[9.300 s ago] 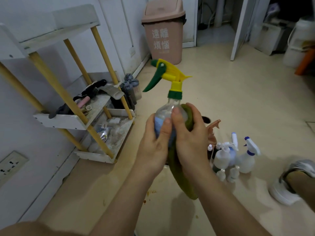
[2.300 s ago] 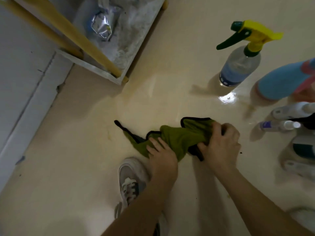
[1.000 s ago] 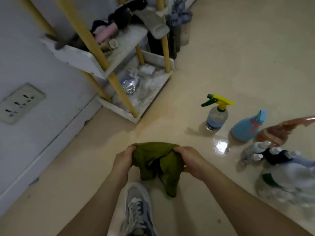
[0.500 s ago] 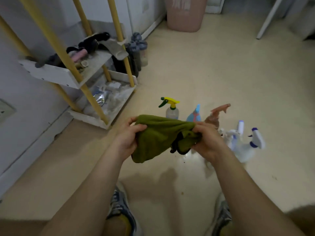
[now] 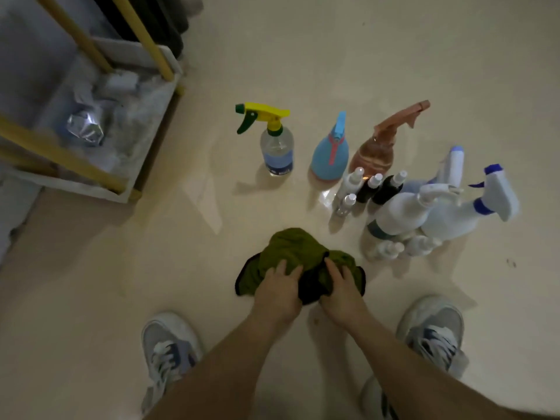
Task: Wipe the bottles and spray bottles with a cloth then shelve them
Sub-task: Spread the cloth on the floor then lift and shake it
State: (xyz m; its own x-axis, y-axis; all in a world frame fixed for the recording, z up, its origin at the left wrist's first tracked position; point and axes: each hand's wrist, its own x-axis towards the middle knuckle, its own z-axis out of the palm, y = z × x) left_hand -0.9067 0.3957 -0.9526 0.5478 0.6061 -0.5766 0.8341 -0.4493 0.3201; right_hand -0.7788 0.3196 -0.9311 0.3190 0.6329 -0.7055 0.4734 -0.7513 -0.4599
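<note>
Gripping bunched green cloth [image 5: 291, 248] lower centre with left hand [image 5: 277, 291] and right hand [image 5: 341, 291] alike; small bottles [image 5: 351, 184] upright just upper right, nearer right hand.

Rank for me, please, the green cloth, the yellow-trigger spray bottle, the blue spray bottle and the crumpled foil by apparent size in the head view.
1. green cloth, largest, though nearest the camera.
2. yellow-trigger spray bottle and blue spray bottle: about alike, unranked.
3. crumpled foil, smallest.
</note>
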